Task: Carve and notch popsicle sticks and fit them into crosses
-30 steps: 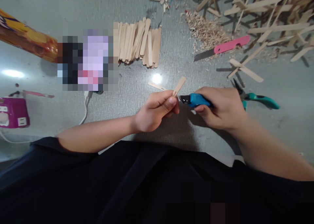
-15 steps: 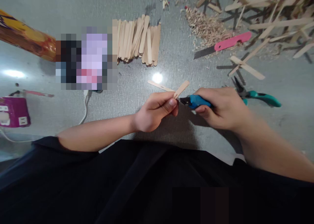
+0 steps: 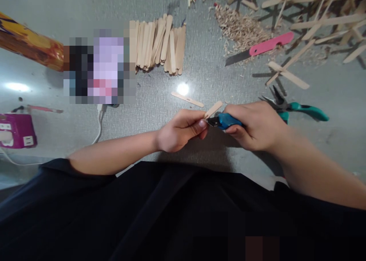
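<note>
Near the middle of the view, my left hand [image 3: 183, 129] pinches a short wooden stick [image 3: 214, 108] between thumb and fingers; the stick slants up to the right. My right hand [image 3: 253, 124] is wrapped round a blue utility knife [image 3: 228, 120], its dark blade pointing left at the stick beside my left thumb. Blade and stick look to be touching, though the contact point is partly hidden by the fingertips. Another wooden stick [image 3: 187, 99] with small marks lies on the table just above my left hand.
A row of wooden sticks [image 3: 154, 44] lies behind my hands. Shavings [image 3: 240, 28], a pink-handled blade [image 3: 270, 44], green-handled pliers [image 3: 309, 110] and crossed-stick assemblies [image 3: 323, 24] are to the right. On the left are a purple socket box [image 3: 20, 131] and a white cable [image 3: 99, 125].
The knife has moved left, so its blade is now at the held stick. That stick has shifted slightly down and right, away from the marked stick on the table.
</note>
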`<state>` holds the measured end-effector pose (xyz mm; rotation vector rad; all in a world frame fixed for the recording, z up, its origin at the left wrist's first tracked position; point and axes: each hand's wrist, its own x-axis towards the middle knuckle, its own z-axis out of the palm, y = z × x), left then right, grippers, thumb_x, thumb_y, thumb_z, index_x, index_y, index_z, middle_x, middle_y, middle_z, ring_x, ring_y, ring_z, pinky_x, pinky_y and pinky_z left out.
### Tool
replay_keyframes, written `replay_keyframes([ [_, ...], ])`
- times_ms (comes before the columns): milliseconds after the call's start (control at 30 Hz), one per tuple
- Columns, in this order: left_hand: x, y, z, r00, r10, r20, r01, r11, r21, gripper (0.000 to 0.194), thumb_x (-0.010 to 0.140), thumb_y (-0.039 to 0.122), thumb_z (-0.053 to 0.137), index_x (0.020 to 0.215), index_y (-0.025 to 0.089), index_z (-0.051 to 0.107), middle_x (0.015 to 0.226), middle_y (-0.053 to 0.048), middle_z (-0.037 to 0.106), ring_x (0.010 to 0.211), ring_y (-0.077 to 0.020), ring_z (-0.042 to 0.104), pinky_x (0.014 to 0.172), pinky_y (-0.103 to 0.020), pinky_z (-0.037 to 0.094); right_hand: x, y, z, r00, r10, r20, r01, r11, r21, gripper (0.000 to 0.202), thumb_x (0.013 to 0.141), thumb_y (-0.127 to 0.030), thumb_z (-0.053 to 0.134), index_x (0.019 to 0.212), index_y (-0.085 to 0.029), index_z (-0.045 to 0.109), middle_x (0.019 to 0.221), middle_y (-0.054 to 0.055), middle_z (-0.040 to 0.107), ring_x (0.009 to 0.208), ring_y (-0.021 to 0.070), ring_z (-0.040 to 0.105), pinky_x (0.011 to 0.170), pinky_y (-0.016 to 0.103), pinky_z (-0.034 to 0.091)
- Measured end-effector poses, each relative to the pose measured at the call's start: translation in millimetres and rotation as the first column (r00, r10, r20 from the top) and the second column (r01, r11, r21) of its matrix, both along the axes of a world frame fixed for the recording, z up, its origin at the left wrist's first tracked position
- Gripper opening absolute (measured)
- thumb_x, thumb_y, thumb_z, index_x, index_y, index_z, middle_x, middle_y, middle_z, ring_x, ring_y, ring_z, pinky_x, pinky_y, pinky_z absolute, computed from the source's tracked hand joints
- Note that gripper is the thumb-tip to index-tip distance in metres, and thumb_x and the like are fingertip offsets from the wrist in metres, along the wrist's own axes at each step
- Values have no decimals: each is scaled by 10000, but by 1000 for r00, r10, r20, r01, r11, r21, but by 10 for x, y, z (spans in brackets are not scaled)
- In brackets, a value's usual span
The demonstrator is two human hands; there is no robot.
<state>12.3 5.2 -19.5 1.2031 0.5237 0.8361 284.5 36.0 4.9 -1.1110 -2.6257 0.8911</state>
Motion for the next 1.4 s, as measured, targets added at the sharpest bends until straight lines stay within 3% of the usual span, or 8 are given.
replay_keyframes([
  [200, 20, -25, -86, 996, 94, 0, -93, 990, 103, 474, 1191, 460, 656, 811, 176, 667, 667, 20, 578, 545, -64, 446, 537, -231, 396, -19, -33, -23, 1000, -31, 1, 31, 989, 148, 742, 1171, -863, 266, 895, -266, 609, 667, 26, 637, 546, 210, 541, 563, 375, 282],
  [400, 57, -13, -118, 985, 172, 23, -174, 980, 92, 527, 1184, 517, 660, 786, 172, 660, 644, 32, 542, 510, -49, 447, 486, -192, 358, -73, -56, -56, 994, -107, -30, 111, 914, 391, 707, 1196, -786, 366, 948, -224, 718, 747, 67, 720, 602, 214, 599, 576, 378, 267],
  [567, 71, -5, -120, 979, 170, 110, -177, 983, 58, 491, 1190, 473, 662, 807, 166, 666, 641, 43, 517, 507, -35, 425, 484, -158, 341, -60, -50, -78, 989, -138, -45, 143, 878, 457, 725, 1173, -835, 410, 932, -229, 727, 756, 76, 746, 620, 220, 616, 604, 392, 298],
  [700, 56, -4, -108, 977, 144, 156, -145, 989, -1, 493, 1188, 476, 668, 804, 168, 656, 659, 38, 520, 532, -43, 451, 505, -163, 366, -44, -31, -55, 993, -110, -38, 116, 918, 379, 769, 1197, -834, 301, 974, -217, 703, 755, 66, 745, 615, 218, 647, 581, 388, 296],
  [900, 35, -10, -117, 968, 69, 241, -61, 997, -40, 420, 1221, 379, 602, 872, 161, 682, 674, 49, 500, 536, -32, 426, 519, -151, 346, -20, -26, -67, 993, -87, -75, 104, 957, 271, 718, 1191, -822, 346, 963, -230, 683, 730, 43, 702, 584, 202, 616, 576, 387, 281],
  [1133, 47, -38, -81, 960, 59, 273, -23, 990, -136, 418, 1178, 406, 688, 840, 160, 680, 689, 40, 532, 528, -36, 420, 508, -178, 333, -40, -17, 12, 993, -88, -73, 92, 994, 52, 739, 1143, -907, 323, 904, -274, 620, 659, 12, 598, 549, 209, 530, 590, 389, 325],
  [1267, 30, -30, -40, 971, -26, 236, 75, 976, -205, 482, 1142, 481, 741, 784, 171, 649, 609, 51, 476, 485, -49, 386, 481, -212, 317, -45, 8, 69, 998, -36, -60, 32, 997, -68, 775, 1120, -952, 241, 867, -284, 538, 642, 6, 572, 534, 208, 515, 590, 386, 307],
  [1400, 19, -14, -42, 965, -93, 244, 154, 957, -244, 508, 1123, 519, 754, 768, 177, 630, 575, 48, 471, 463, -56, 371, 452, -228, 288, -44, 18, 66, 999, -9, -45, 4, 995, -96, 763, 1119, -950, 224, 864, -289, 507, 650, 10, 572, 534, 212, 513, 595, 384, 292],
])
